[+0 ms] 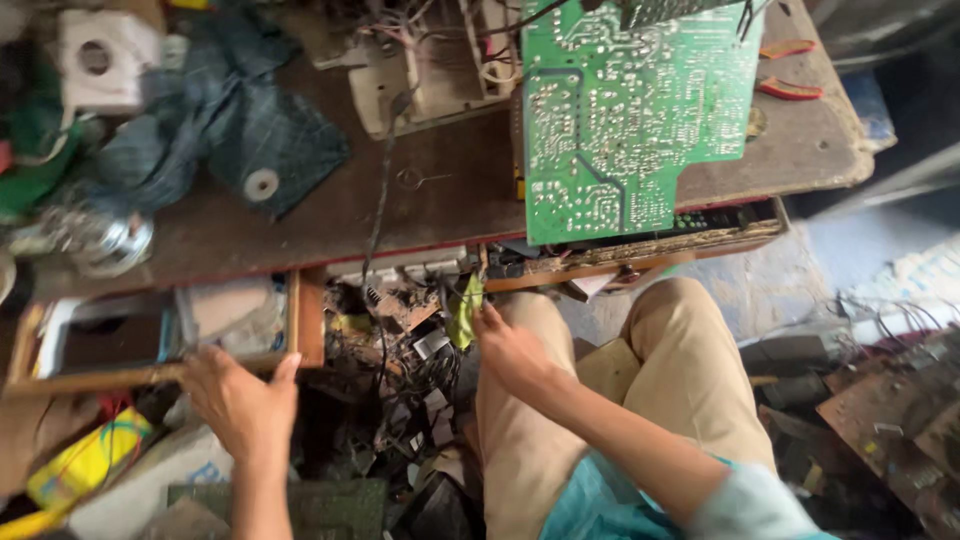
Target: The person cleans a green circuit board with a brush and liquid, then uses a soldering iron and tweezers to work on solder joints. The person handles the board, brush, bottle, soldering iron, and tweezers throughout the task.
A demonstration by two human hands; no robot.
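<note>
My left hand [240, 400] grips the front edge of an open wooden drawer [150, 372] under the workbench; flat boxes and papers lie inside it. My right hand [510, 345] rests over my left thigh and pinches a small yellow-green piece [465, 305] at the edge of a second open drawer [640, 262] full of parts. A large green circuit board [630, 115], solder side up, lies on the brown workbench [430, 190] above that drawer.
A blue-grey cloth [230, 120] with a tape roll, a white plastic housing [100, 55], a beige chassis with wires [430, 70] and red-handled pliers [790, 88] lie on the bench. Tangled scrap electronics [400, 400] fill the floor between the drawers; more boards [890, 410] lie at right.
</note>
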